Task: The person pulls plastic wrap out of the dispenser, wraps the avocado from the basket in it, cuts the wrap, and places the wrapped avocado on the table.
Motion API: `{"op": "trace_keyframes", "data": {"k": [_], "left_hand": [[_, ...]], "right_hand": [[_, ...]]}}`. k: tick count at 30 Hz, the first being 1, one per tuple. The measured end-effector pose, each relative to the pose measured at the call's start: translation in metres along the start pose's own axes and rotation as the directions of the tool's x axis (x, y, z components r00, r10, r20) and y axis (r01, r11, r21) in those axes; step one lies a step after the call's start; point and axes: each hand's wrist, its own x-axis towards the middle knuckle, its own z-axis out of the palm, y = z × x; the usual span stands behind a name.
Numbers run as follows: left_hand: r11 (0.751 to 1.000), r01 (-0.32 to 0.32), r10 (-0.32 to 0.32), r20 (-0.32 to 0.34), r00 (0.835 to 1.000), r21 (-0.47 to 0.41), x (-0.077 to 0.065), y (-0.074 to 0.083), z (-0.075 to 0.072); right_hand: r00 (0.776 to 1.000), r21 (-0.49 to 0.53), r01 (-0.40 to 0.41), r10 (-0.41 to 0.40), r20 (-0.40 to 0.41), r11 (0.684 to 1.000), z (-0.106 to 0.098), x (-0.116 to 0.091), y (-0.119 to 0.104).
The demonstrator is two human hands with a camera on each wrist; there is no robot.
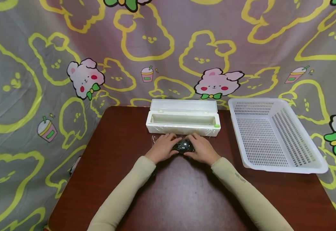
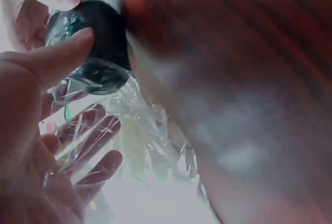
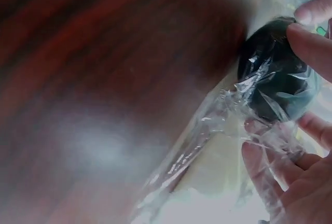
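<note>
A dark, glossy rounded object [image 1: 183, 146], its kind unclear, sits between both hands near the middle of the table. Clear plastic wrap [image 2: 150, 125] clings to its lower part and hangs in creases around the fingers. My left hand [image 1: 163, 147] holds it from the left, thumb [image 2: 72, 53] on its surface and fingers behind the film. From the other side my right hand [image 1: 201, 150] grips it, with its thumb [image 3: 314, 47] on the object's upper edge and the fingers behind the wrap [image 3: 207, 125]. Just beyond the hands stands a white cling film dispenser [image 1: 182, 129], lid raised.
A white perforated plastic basket [image 1: 244, 154] stands at the right of the dark red-brown table [image 1: 104, 160]. The dispenser has a green slider [image 1: 217, 126] at its right end. A patterned curtain [image 1: 173, 77] hangs behind and beside the table.
</note>
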Motion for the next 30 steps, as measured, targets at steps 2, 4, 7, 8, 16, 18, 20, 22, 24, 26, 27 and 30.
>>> {"op": "trace_keyframes", "data": {"k": [2,4,7,8,16,18,20,22,24,26,27,30], "left_hand": [[1.000,0.011,-0.011,-0.004,1.000,0.019,0.001,-0.001,-0.002],[0.999,0.009,-0.008,-0.003,1.000,0.040,0.003,-0.001,-0.003],[0.998,0.003,-0.003,0.005,1.000,0.070,0.007,0.001,-0.004],[0.997,-0.001,0.000,0.005,1.000,0.076,0.009,0.002,-0.004],[1.000,-0.003,0.003,0.015,1.000,0.023,0.014,-0.002,-0.005],[1.000,-0.010,0.009,0.023,1.000,0.003,0.014,-0.004,-0.003],[1.000,-0.012,0.012,0.027,1.000,-0.004,0.015,-0.005,-0.002],[1.000,-0.009,0.009,0.022,1.000,0.004,0.015,-0.005,-0.001],[1.000,0.004,-0.004,0.016,1.000,0.028,0.015,-0.004,-0.001],[0.997,0.013,-0.014,0.005,1.000,0.082,0.015,-0.002,-0.001],[0.994,0.012,-0.012,-0.006,1.000,0.108,0.015,-0.001,-0.001],[0.981,0.000,0.009,-0.046,0.999,0.192,0.016,0.003,0.000]], "right_hand": [[1.000,-0.012,0.008,-0.008,-0.002,1.000,-0.001,0.002,0.001],[1.000,-0.022,0.015,-0.015,-0.006,1.000,-0.002,0.004,0.001],[0.999,-0.032,0.025,-0.025,-0.022,0.999,-0.003,0.004,0.002],[0.999,-0.036,0.031,-0.032,-0.029,0.999,-0.003,0.004,0.002],[0.997,-0.077,0.054,-0.058,-0.043,0.996,-0.001,0.005,0.003],[0.998,-0.086,0.048,-0.051,-0.037,0.995,-0.001,0.005,0.003],[0.998,-0.101,0.045,-0.050,-0.039,0.994,-0.002,0.006,0.004],[0.998,-0.109,0.046,-0.051,-0.044,0.993,-0.003,0.007,0.004],[0.998,-0.109,0.050,-0.055,-0.043,0.993,-0.004,0.008,0.005],[0.998,-0.106,0.047,-0.051,-0.035,0.993,-0.004,0.008,0.005],[0.998,-0.102,0.045,-0.048,-0.030,0.994,-0.005,0.009,0.006],[0.999,-0.097,0.036,-0.038,-0.018,0.995,-0.005,0.010,0.007]]}}
